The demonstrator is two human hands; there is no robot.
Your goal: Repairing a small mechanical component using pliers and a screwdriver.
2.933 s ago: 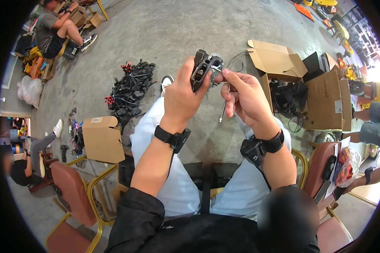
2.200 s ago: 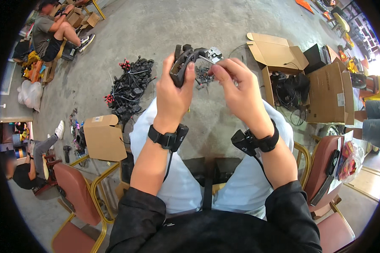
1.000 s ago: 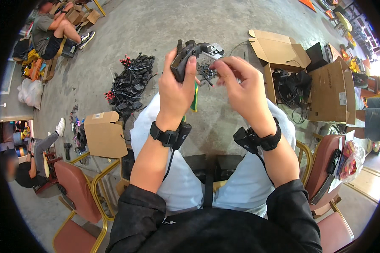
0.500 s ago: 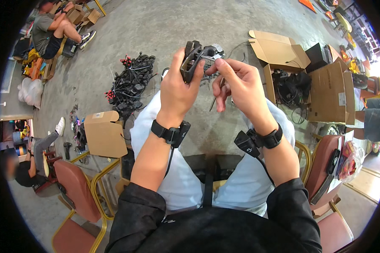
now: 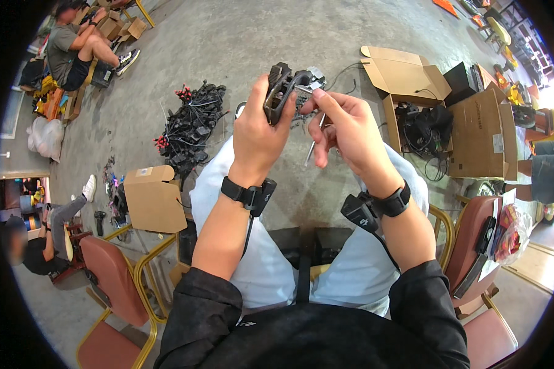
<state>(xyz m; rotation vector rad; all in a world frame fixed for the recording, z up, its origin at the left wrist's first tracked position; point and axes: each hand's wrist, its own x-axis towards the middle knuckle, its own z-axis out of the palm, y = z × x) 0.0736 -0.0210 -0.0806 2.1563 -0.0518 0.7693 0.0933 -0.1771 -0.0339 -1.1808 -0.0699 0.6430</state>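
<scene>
Raised over my knees, my left hand point(image 5: 261, 138) is closed around a black plastic part point(image 5: 279, 97) with a ribbed block on one side and a curved loop at its right end. My right hand point(image 5: 349, 126) pinches a thin metal tool point(image 5: 314, 144), whose shaft slants down past the curled fingers. Between the right fingertips and the loop of the black part, a short silvery piece shows; I cannot make out whether it belongs to the tool. Fingers hide much of both held things.
A heap of black parts with red-tipped wires point(image 5: 194, 123) lies on the floor ahead left. Small grey pieces point(image 5: 316, 77) are scattered beyond my hands. An open cardboard box point(image 5: 406, 92) of black cables stands at right. Chairs point(image 5: 114, 270) flank me; other people sit at left.
Both hands stay nearly in place. The metal tool in my right hand has turned slightly and its shaft now looks brighter. The black part has tilted a little.
</scene>
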